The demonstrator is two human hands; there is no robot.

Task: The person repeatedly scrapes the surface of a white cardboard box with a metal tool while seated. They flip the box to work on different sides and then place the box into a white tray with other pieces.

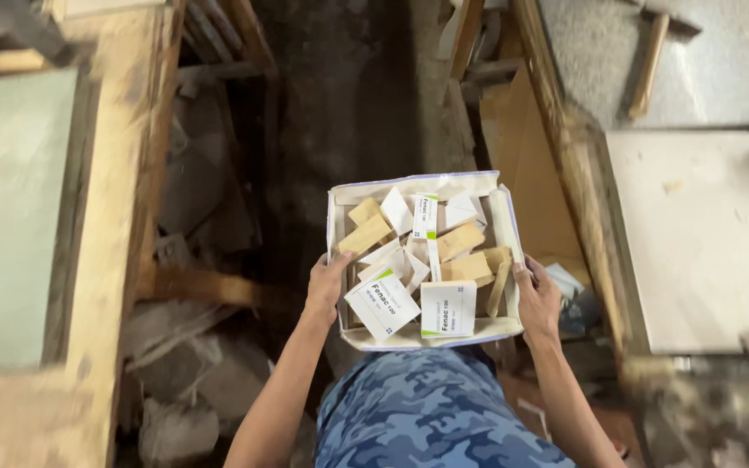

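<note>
I hold a shallow white cardboard box in front of my body with both hands. My left hand grips its left wall, thumb over the rim. My right hand grips its right wall. Inside lie several small wooden blocks and several small white cartons with green marks, jumbled together.
A wooden frame beam runs down the left beside a pale panel. A pale board lies on the right next to a wooden rail. Rubble and scrap wood cover the dark floor below. My blue camouflage clothing shows at the bottom.
</note>
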